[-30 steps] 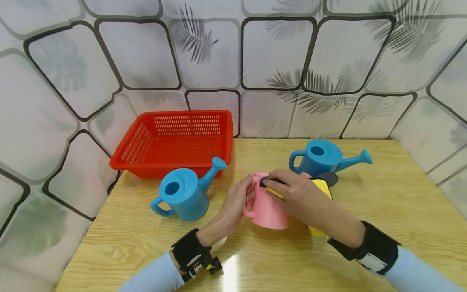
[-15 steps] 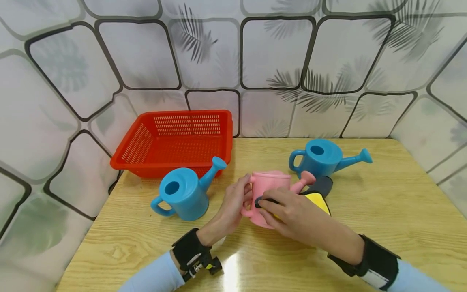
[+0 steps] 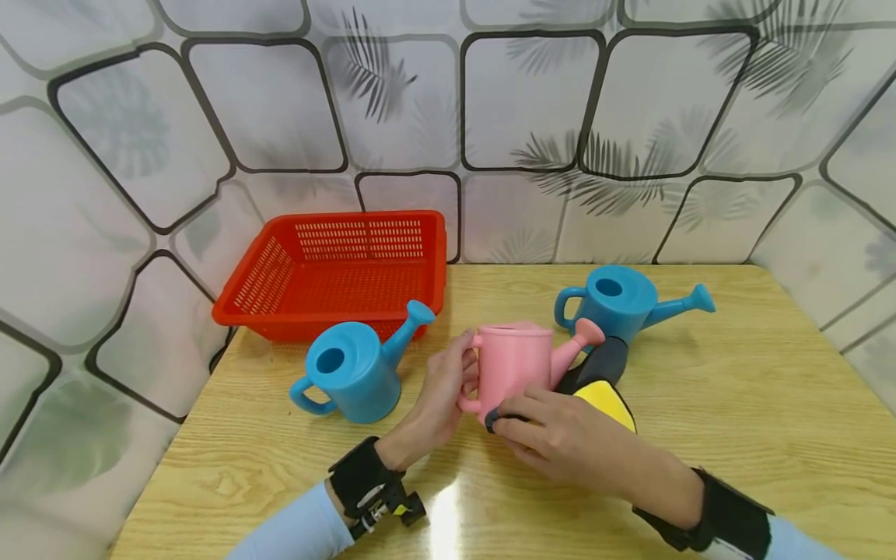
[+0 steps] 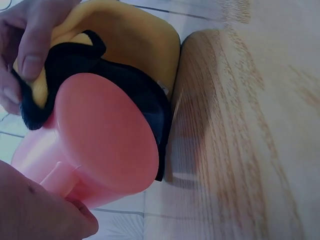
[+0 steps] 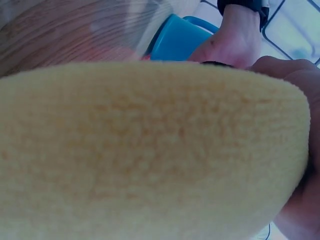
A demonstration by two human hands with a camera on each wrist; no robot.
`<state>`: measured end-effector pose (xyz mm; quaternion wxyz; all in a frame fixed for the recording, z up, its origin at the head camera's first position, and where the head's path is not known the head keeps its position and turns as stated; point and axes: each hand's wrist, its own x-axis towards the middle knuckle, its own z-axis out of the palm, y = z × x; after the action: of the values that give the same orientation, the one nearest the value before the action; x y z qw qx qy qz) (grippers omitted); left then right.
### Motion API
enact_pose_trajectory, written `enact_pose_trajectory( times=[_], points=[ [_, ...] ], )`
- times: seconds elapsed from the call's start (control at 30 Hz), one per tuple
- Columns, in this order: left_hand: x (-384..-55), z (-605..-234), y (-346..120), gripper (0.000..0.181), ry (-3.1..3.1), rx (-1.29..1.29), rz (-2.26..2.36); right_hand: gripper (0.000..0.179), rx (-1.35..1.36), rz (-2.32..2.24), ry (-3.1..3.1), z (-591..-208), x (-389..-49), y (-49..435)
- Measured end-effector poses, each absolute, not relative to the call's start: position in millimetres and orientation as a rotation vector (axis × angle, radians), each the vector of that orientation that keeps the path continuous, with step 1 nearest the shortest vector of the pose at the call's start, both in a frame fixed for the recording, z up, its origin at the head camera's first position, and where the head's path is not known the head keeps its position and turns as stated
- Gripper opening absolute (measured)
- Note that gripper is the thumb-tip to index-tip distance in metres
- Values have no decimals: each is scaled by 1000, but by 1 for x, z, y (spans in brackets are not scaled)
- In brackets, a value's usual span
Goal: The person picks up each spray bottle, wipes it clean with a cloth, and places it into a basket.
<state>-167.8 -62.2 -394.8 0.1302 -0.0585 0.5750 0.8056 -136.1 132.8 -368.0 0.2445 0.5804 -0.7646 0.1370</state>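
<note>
My left hand (image 3: 441, 393) grips the pink watering can (image 3: 514, 359) by its handle, with the spout pointing right. The left wrist view shows the round base of the pink watering can (image 4: 107, 132) tilted up off the wooden table. My right hand (image 3: 563, 435) pinches a yellow and dark grey cloth (image 3: 606, 403) against the lower side of the can. In the left wrist view the dark side of the cloth (image 4: 142, 102) lies along the can. The yellow cloth (image 5: 160, 150) fills most of the right wrist view and hides much of the can there.
One blue watering can (image 3: 358, 373) stands left of my left hand. Another blue watering can (image 3: 619, 299) stands behind the cloth on the right. A red plastic basket (image 3: 329, 328) sits at the back left of the wooden table (image 3: 756, 404), before a patterned wall.
My right hand has slid the cloth down the pink can's side, from near its rim to near its base. The can is slightly higher and further left, still in my left hand.
</note>
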Motion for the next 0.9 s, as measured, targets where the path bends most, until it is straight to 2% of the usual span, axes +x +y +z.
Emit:
enact_pose_trajectory(
  times=[0.2, 0.37, 0.47, 0.9],
  points=[
    [-168, -395, -64, 41, 1639, -173, 2364, 8, 1637, 311, -2044, -370, -133, 133],
    [-168, -395, -65, 47, 1627, -182, 2372, 31, 1626, 277, -2071, -371, -130, 133],
    [-168, -395, -66, 48, 1624, -180, 2376, 37, 1625, 255, -2088, -371, -129, 133],
    [-167, -395, -68, 50, 1663, -163, 2339, 32, 1622, 193, -1976, -369, -132, 138]
  ],
)
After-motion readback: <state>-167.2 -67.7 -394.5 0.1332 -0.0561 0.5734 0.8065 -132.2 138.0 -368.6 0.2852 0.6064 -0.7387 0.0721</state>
